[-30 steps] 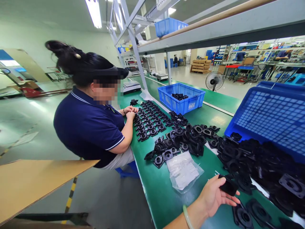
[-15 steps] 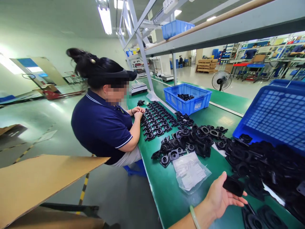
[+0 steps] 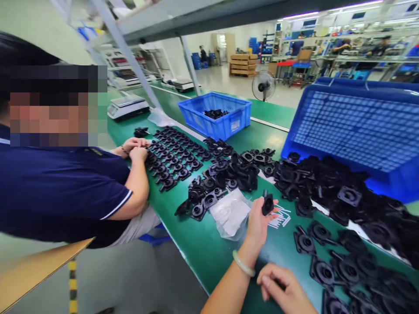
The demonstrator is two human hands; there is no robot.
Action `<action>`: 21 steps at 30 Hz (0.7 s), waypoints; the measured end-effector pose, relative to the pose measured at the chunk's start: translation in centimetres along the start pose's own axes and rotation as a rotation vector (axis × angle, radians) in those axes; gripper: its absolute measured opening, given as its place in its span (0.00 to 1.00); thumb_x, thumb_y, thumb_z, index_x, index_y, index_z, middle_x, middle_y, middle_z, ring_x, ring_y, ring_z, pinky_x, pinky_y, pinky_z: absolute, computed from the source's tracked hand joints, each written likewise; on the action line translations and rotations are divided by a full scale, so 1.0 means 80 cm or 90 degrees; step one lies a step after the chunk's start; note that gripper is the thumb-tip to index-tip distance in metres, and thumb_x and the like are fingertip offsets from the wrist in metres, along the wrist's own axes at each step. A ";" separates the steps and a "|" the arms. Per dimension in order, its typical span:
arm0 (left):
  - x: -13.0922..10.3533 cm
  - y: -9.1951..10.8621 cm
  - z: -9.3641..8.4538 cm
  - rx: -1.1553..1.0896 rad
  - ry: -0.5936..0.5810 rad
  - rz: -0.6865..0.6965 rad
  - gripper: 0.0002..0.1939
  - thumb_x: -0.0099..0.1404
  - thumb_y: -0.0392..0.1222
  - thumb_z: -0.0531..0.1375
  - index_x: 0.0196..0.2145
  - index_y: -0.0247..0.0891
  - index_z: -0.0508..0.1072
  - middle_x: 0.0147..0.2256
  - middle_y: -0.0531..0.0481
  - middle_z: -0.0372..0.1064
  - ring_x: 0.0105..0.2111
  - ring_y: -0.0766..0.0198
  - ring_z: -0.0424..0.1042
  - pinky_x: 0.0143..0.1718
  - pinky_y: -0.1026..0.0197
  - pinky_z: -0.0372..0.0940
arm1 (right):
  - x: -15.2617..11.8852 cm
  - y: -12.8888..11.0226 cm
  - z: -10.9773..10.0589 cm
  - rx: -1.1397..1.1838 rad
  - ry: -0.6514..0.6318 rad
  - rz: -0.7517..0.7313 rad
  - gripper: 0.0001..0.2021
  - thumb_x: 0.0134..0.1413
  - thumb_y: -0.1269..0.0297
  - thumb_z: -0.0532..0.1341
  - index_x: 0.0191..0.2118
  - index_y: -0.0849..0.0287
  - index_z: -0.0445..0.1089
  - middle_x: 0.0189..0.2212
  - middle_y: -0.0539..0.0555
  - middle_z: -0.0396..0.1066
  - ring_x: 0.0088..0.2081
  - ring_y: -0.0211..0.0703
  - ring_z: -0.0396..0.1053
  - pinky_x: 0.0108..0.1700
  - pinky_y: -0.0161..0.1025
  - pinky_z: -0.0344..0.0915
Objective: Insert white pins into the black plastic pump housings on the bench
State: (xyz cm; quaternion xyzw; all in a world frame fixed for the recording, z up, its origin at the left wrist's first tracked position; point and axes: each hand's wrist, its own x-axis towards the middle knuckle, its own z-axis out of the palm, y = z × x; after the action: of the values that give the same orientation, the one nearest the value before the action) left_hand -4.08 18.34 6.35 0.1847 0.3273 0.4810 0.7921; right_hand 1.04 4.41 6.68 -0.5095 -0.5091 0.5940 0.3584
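My left hand [image 3: 258,222] holds a small black plastic part [image 3: 267,203] upright above the green bench [image 3: 209,248], next to a clear plastic bag [image 3: 231,212]. A pale bangle sits on that wrist. My right hand [image 3: 284,288] is low at the frame's bottom edge, fingers curled over the bench; whether anything is in it is hidden. Several flat black parts [image 3: 322,272] lie just right of it. A big heap of black parts [image 3: 327,183] spills from a tipped blue crate [image 3: 353,126].
A co-worker in a navy shirt [image 3: 59,192] sits at left, hands at rows of black parts [image 3: 173,152]. Beyond are a blue bin [image 3: 216,115], a scale [image 3: 127,107], a fan [image 3: 263,86]. Small white strips [image 3: 279,216] lie by my left hand. Cardboard [image 3: 36,270] at lower left.
The camera has swung down and to the right. My left hand rose and moved forward with the black part, now held upright. My right hand has come into view at the bottom.
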 end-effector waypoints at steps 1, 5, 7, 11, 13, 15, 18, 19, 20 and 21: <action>0.001 0.003 -0.002 0.013 0.009 0.009 0.23 0.62 0.54 0.58 0.45 0.31 0.65 0.44 0.36 0.71 0.33 0.62 0.72 0.33 0.63 0.66 | 0.004 -0.003 -0.016 -0.059 0.062 -0.009 0.23 0.61 0.46 0.51 0.30 0.62 0.66 0.23 0.52 0.65 0.29 0.38 0.63 0.37 0.36 0.60; 0.004 0.009 -0.009 0.046 0.027 0.046 0.23 0.61 0.54 0.60 0.43 0.32 0.64 0.44 0.37 0.71 0.35 0.61 0.73 0.35 0.61 0.67 | 0.031 -0.006 -0.086 -0.412 0.305 -0.035 0.17 0.64 0.53 0.49 0.38 0.59 0.68 0.36 0.55 0.70 0.39 0.43 0.66 0.44 0.39 0.59; 0.002 0.010 -0.009 0.054 0.031 0.065 0.22 0.61 0.54 0.60 0.43 0.32 0.64 0.43 0.37 0.71 0.35 0.61 0.73 0.34 0.61 0.67 | 0.046 0.003 -0.118 -0.603 0.347 -0.041 0.15 0.65 0.58 0.48 0.44 0.59 0.68 0.41 0.56 0.70 0.43 0.47 0.66 0.48 0.42 0.59; -0.002 0.004 -0.005 0.039 0.040 0.061 0.24 0.60 0.56 0.60 0.43 0.32 0.63 0.41 0.39 0.71 0.32 0.65 0.71 0.30 0.65 0.66 | 0.075 0.041 -0.170 -0.772 0.293 -0.064 0.15 0.63 0.64 0.46 0.43 0.62 0.69 0.39 0.58 0.70 0.41 0.49 0.67 0.48 0.45 0.61; 0.004 -0.001 -0.004 0.015 0.021 0.034 0.26 0.58 0.58 0.60 0.42 0.33 0.61 0.39 0.40 0.71 0.30 0.65 0.71 0.28 0.66 0.65 | 0.095 0.060 -0.194 -0.784 0.273 -0.076 0.16 0.62 0.62 0.47 0.42 0.62 0.69 0.38 0.58 0.70 0.39 0.49 0.69 0.48 0.46 0.61; 0.011 -0.003 -0.004 0.009 0.009 0.033 0.28 0.56 0.59 0.61 0.42 0.33 0.60 0.39 0.40 0.71 0.30 0.65 0.71 0.27 0.66 0.65 | 0.116 0.070 -0.212 -0.802 0.261 -0.073 0.16 0.61 0.60 0.47 0.41 0.62 0.69 0.38 0.59 0.70 0.38 0.49 0.69 0.47 0.46 0.62; 0.015 -0.002 -0.003 0.022 0.008 0.042 0.28 0.55 0.58 0.62 0.42 0.33 0.60 0.39 0.39 0.70 0.30 0.64 0.72 0.27 0.66 0.65 | 0.133 0.070 -0.221 -0.824 0.215 -0.086 0.16 0.60 0.60 0.47 0.41 0.62 0.68 0.37 0.59 0.68 0.37 0.49 0.69 0.46 0.46 0.62; 0.014 -0.002 -0.003 0.025 0.010 0.042 0.28 0.56 0.58 0.62 0.42 0.33 0.60 0.39 0.39 0.70 0.30 0.64 0.72 0.27 0.66 0.65 | 0.135 0.069 -0.221 -0.827 0.195 -0.087 0.16 0.60 0.61 0.46 0.40 0.62 0.68 0.36 0.59 0.67 0.37 0.48 0.68 0.45 0.46 0.62; 0.013 -0.001 -0.002 0.024 0.012 0.041 0.28 0.56 0.58 0.62 0.42 0.33 0.60 0.39 0.39 0.70 0.30 0.64 0.72 0.27 0.66 0.65 | 0.137 0.069 -0.220 -0.827 0.176 -0.084 0.16 0.60 0.61 0.46 0.38 0.62 0.68 0.34 0.58 0.66 0.36 0.47 0.68 0.43 0.45 0.62; 0.012 -0.001 -0.002 0.020 0.014 0.037 0.28 0.56 0.58 0.61 0.42 0.33 0.60 0.39 0.39 0.70 0.30 0.64 0.72 0.27 0.66 0.65 | 0.138 0.069 -0.219 -0.825 0.163 -0.079 0.16 0.61 0.62 0.45 0.36 0.61 0.68 0.33 0.57 0.65 0.35 0.46 0.68 0.42 0.45 0.62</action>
State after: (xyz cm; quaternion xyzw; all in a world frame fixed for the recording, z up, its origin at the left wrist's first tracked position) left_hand -3.83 19.13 5.90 0.2015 0.3378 0.5007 0.7711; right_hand 16.07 17.75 -0.69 -0.6580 -0.7453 0.0805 0.0707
